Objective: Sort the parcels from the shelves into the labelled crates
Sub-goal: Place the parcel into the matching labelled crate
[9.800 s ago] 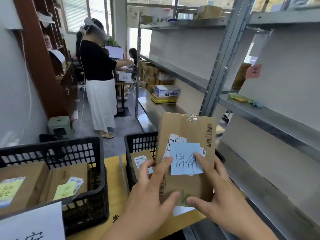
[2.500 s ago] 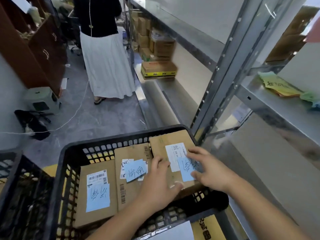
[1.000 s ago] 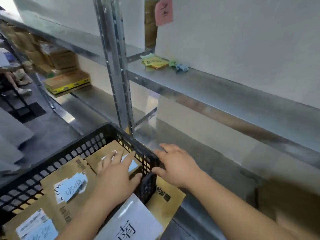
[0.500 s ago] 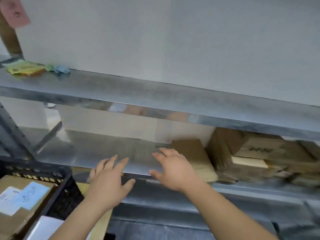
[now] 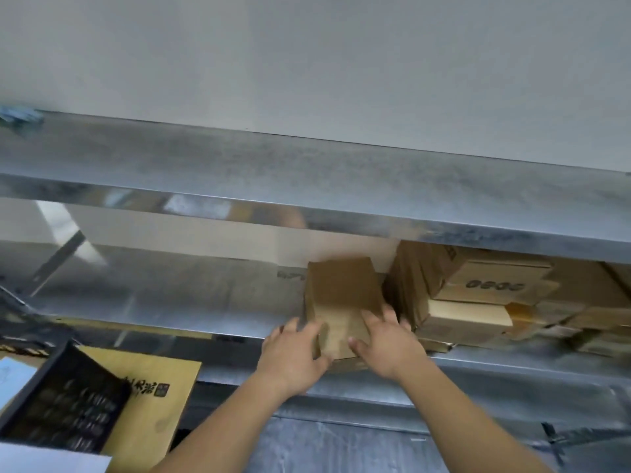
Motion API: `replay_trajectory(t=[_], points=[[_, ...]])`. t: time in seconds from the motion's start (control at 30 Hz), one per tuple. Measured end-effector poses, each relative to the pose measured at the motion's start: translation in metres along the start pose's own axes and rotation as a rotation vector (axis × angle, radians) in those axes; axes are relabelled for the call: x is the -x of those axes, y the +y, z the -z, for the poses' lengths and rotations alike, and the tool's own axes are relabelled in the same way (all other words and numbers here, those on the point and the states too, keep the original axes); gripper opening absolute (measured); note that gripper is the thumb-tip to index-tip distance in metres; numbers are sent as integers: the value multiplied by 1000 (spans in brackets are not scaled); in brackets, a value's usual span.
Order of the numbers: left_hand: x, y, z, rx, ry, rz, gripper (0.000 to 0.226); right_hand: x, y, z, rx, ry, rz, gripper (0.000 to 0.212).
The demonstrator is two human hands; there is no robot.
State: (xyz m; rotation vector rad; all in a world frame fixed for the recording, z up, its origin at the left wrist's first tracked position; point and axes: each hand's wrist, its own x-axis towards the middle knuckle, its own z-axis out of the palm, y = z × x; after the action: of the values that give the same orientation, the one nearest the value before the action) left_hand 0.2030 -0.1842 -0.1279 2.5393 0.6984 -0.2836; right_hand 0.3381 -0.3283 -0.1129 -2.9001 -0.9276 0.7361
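Both hands reach onto the lower metal shelf [image 5: 177, 302] and take one brown cardboard parcel [image 5: 341, 295] that lies at the shelf's front edge, its near end just over the lip. The left hand [image 5: 293, 356] curls round the parcel's near left corner, thumb on the front face and fingers along the left side. The right hand [image 5: 386, 343] grips the near right corner, its fingers laid over the top and down the gap on the right side.

Just beside the parcel, to its right, sits a stack of more cardboard boxes [image 5: 478, 295] filling the right part of the same shelf; blur keeps their count uncertain, though at least three show. The left part of this shelf is bare metal.

One upper metal shelf [image 5: 307, 165] runs across above, with a small blue scrap [image 5: 20, 114] at its far left end.

At the lower left, one black plastic crate [image 5: 61, 404] shows its corner, standing on a yellow-brown carton [image 5: 157, 404] with dark printed characters. Two pale sheets [image 5: 13, 377] show by the crate, one inside it and one at its front.
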Motion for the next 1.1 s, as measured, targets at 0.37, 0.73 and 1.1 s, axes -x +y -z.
replay_trajectory(t=[0.37, 0.73, 1.1], points=[[-27, 12, -43, 333, 176, 104, 26, -17, 20, -13, -154, -5, 101, 90], [-14, 8, -45, 502, 62, 285, 146, -29, 29, -14, -466, 47, 86, 128], [56, 17, -6, 677, 395, 201, 52, 11, 26, 3, -703, 152, 433, 48]])
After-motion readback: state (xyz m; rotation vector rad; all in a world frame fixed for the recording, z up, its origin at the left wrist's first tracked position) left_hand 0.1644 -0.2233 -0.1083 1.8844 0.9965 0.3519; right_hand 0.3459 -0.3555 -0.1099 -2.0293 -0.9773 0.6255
